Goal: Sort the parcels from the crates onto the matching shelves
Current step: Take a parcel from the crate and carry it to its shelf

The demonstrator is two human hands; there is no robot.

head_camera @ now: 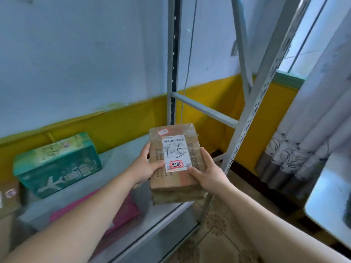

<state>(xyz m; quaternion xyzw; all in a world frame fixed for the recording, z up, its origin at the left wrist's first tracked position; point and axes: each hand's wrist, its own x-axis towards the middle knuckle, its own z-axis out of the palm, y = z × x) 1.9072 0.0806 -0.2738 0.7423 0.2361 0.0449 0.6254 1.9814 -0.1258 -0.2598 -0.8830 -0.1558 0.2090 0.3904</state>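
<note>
Right forearm and left forearm: both reach in from the bottom edge and meet at the parcel.
Left hand [146,166]: grips the left long edge of the parcel, with the thumb lying across the top face and its tip at the label's edge; the fingers are hidden under the box.
Right hand [209,172]: grips the right side near the near corner, with the thumb on the top face by the label's lower right corner and the fingers wrapped underneath.
Cardboard parcel [171,188]: a brown, tape-wrapped box held in the air between both hands, with its top face turned toward the camera, over the right end of the shelf board and not resting on it.
Shipping label [175,152]: white, stuck along the top face, with "1-5" handwritten in black and a red stamp at the near end; a small pale sticker [163,132] sits at the far corner.
Floor [214,234]: patterned tiles below the right forearm.
Shelf board [121,158]: grey metal, running off to the left under the left arm.
Pink parcel [125,209]: flat and blurred, lying near the board's front edge beneath the left forearm.
Green box [57,164]: printed with an aeroplane, standing on the board toward the wall, well left of the held parcel.
Brown carton [7,198]: at the left edge, just beside the green box.
Perforated upright [252,111]: the grey rack post right of the parcel.
Curtain [303,149]: pale folds at the right.
Wall [76,63]: pale blue above a yellow band.
</note>
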